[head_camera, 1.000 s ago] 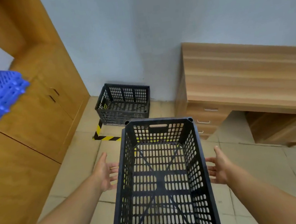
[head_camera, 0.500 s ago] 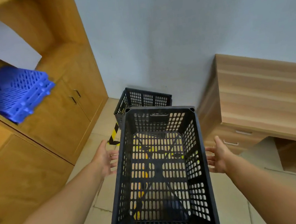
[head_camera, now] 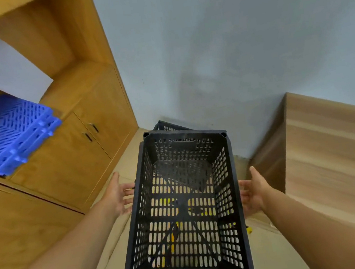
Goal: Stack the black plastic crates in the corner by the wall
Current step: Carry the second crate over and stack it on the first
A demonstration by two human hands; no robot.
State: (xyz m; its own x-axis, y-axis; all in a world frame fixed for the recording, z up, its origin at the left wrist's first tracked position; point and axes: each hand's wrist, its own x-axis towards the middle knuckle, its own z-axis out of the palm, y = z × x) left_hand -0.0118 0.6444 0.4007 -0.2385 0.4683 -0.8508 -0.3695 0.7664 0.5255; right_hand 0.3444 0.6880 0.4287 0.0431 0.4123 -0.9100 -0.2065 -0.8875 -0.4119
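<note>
Pale blue wall (head_camera: 216, 39) fills the top of the view, meeting beige floor tiles (head_camera: 130, 160) down in the corner, and right in the middle we have the black plastic crate (head_camera: 188, 203), carried open side up between two bare forearms. Left hand (head_camera: 118, 197) sits against the crate's left long side, palm turned inward, thumb pointing up and away, fingers reaching flat toward the perforated wall; their tips are hidden behind the crate rim, so a curl under it cannot be told. Right hand (head_camera: 253, 192) mirrors it on the crate's right side, palm in, thumb up, fingers straight and pressed toward the wall. Both look like flat palms squeezing the crate between them. Beyond the crate's far end, closer to the wall, a corner of a second black crate (head_camera: 166, 126) peeks out on the floor, mostly covered by the carried one. Through the slotted bottom of the held crate come flashes of yellow, too broken up to name. Left of the crate stands a wooden cabinet (head_camera: 66, 158) with dark door handles, and on its ledge, further left, a stack of blue plastic grids (head_camera: 7, 132), a little blurred. Right of the crate, a light wooden desk (head_camera: 337, 154) runs along the wall
</note>
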